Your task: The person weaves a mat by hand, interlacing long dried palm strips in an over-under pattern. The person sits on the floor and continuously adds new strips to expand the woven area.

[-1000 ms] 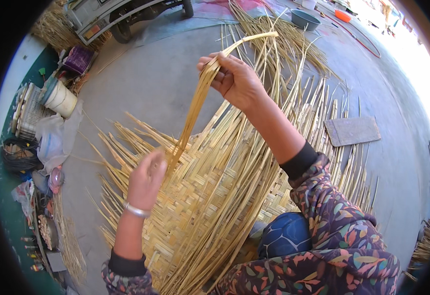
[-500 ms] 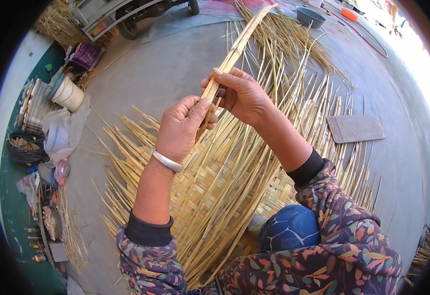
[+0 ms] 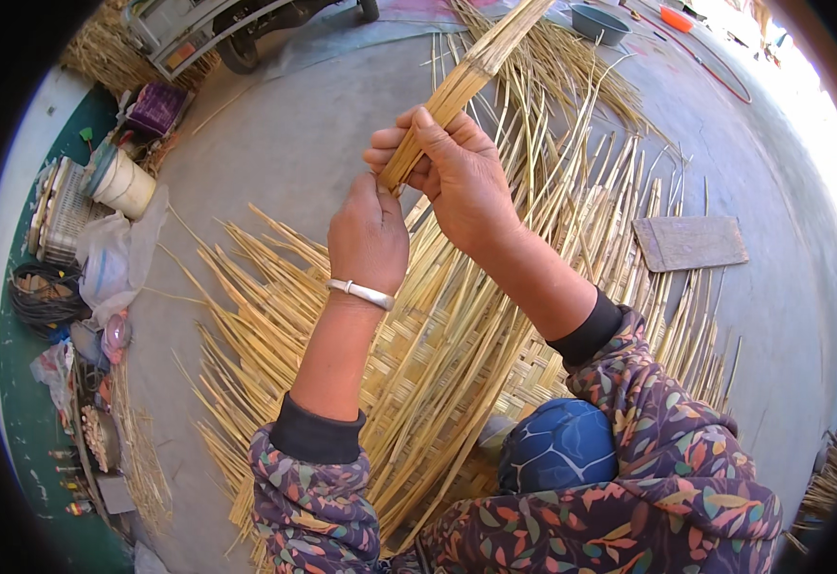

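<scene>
A flattened, split reed stalk (image 3: 476, 75) slants up and away between my hands, its far end cut off by the top of the view. My right hand (image 3: 462, 172) grips it with the thumb on top and the fingers beneath. At the stalk's near end is my left hand (image 3: 369, 234), closed and turned with its back up; its fingertips are mostly hidden, and a silver bangle (image 3: 359, 294) circles the wrist. Below both hands spreads a woven reed mat (image 3: 409, 349) with long loose strips lying over it and unwoven ends fanning out at its edges.
A flat board (image 3: 691, 243) rests on the mat's right ends. Beyond lies a heap of reeds (image 3: 572, 72) near a grey-blue basin (image 3: 600, 24) and a hose (image 3: 725, 77). Along the left wall stand a bucket (image 3: 127, 184), plastic bags (image 3: 112, 273) and black cable (image 3: 45, 295). A vehicle (image 3: 218, 29) stands far left.
The stalk has come closer, so its near end now sits at my hands. My left hand has rolled over, back upward, and my right hand has shifted slightly up and left.
</scene>
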A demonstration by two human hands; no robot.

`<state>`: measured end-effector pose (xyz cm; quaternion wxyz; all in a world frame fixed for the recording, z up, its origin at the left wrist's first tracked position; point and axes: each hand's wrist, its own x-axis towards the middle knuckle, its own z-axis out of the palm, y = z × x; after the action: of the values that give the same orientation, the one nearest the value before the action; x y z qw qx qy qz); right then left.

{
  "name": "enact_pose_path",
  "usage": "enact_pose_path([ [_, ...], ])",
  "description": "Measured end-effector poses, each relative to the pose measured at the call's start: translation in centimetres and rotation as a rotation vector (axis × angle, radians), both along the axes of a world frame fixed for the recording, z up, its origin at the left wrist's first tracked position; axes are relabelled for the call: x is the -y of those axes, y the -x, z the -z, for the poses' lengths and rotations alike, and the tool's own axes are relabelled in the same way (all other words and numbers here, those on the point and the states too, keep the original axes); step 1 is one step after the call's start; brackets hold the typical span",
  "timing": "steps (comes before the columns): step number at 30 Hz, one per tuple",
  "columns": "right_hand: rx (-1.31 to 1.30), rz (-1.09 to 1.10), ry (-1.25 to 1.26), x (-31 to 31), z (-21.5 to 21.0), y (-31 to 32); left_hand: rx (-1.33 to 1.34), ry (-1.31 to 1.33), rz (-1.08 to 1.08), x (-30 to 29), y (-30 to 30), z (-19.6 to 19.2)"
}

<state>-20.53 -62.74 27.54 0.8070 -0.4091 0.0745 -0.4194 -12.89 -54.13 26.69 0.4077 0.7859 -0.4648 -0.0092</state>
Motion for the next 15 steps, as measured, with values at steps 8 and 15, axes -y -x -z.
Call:
enact_pose_path([
  [8,0.093,-0.141,-0.259,-0.4,0.6,-0.7,-0.298,0.127,-0.054,-0.2,-1.2,1.0],
  [15,0.308,-0.398,-0.455,1.1,2.9,-1.5,-1.057,0.292,0.143,-1.5,-1.2,0.1],
])
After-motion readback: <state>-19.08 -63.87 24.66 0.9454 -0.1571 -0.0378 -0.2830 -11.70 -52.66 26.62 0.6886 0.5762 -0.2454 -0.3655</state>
